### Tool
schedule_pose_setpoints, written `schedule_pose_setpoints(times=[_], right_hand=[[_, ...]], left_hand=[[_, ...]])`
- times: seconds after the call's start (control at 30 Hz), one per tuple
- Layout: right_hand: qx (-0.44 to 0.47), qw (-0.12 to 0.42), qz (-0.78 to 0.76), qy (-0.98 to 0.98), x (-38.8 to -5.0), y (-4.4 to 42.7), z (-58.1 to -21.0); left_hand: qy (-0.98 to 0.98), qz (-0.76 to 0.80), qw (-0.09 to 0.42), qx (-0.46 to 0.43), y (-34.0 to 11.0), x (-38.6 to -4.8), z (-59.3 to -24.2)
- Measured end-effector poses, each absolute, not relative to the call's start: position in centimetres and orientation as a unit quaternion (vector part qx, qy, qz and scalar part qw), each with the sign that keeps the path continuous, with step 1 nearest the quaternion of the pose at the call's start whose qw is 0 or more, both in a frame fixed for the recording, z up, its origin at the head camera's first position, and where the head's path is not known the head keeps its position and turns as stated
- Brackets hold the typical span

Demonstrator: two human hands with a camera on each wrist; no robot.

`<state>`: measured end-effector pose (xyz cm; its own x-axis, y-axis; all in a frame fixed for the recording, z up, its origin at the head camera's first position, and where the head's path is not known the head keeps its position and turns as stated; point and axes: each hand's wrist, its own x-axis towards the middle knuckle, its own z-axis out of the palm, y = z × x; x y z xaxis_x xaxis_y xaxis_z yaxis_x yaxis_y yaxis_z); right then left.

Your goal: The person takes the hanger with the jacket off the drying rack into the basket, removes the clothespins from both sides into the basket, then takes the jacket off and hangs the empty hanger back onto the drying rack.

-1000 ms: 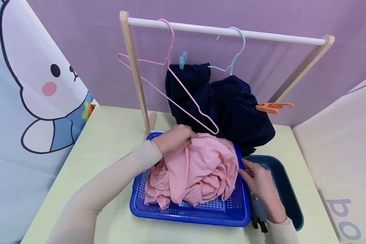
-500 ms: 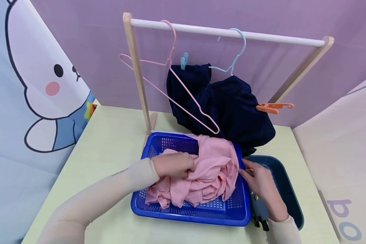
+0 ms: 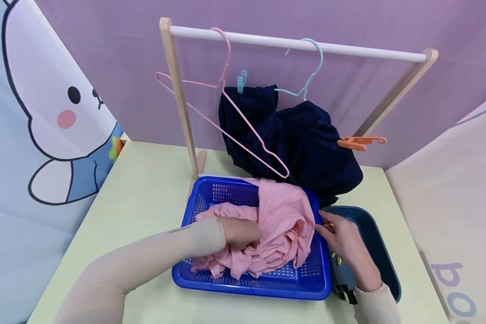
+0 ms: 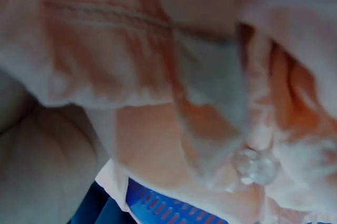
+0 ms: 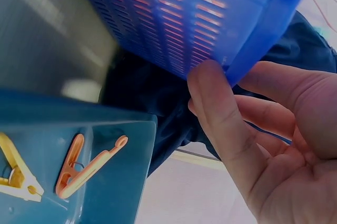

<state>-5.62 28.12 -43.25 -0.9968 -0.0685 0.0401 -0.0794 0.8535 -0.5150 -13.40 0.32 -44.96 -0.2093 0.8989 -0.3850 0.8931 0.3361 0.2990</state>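
Observation:
A crumpled pink shirt [image 3: 285, 211] lies in a blue plastic basket [image 3: 251, 290]; a clear button [image 4: 255, 166] and stitched seam show up close in the left wrist view. My left hand [image 3: 240, 231] reaches down into the shirt with curled fingers and appears to grip a fold, though the fingertips are hidden in the cloth. My right hand [image 3: 344, 236] pinches the basket's right rim between thumb and fingers. In the right wrist view, one digit of this hand presses the basket's perforated outer wall [image 5: 174, 19].
Behind the basket stands a rack with a white rail [image 3: 263, 40], bearing a pink hanger [image 3: 243, 117] and a light-blue hanger [image 3: 308, 83] with a navy garment [image 3: 291, 139]. Clips in blue [image 3: 241, 82] and orange [image 3: 358, 143] sit on it. A teal bin [image 3: 382, 252] holds clothespins [image 5: 87, 169].
My left hand has drawn back from the basket's far edge toward its middle, folding the pink cloth and baring the basket's back left inside. My right hand has stayed on the rim.

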Motion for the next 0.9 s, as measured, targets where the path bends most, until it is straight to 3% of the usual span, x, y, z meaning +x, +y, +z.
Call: schedule_pose_setpoints(times=[0.33, 0.43, 0.57, 0.63, 0.73, 0.9], right_hand=[[0.041, 0.013, 0.267, -0.963, -5.7, 28.1, -43.3], [0.042, 0.016, 0.266, -0.963, -5.7, 28.1, -43.3], [0.043, 0.019, 0.265, -0.963, -5.7, 28.2, -43.3], [0.043, 0.019, 0.263, -0.964, -5.7, 28.2, -43.3], [0.041, 0.017, 0.263, -0.964, -5.7, 28.2, -43.3], [0.04, 0.017, 0.263, -0.964, -5.7, 28.2, -43.4]], left_hand=[[0.795, 0.07, 0.298, 0.524, -0.2, -14.8, -40.1], [0.812, 0.122, 0.244, 0.516, -0.3, -16.1, -38.8], [0.834, 0.166, 0.118, 0.512, 0.0, -18.1, -38.8], [0.844, 0.168, 0.08, 0.503, 0.4, -19.1, -39.2], [0.857, 0.143, 0.061, 0.492, 1.0, -20.4, -40.0], [0.871, 0.096, 0.08, 0.475, 1.8, -21.8, -41.1]])
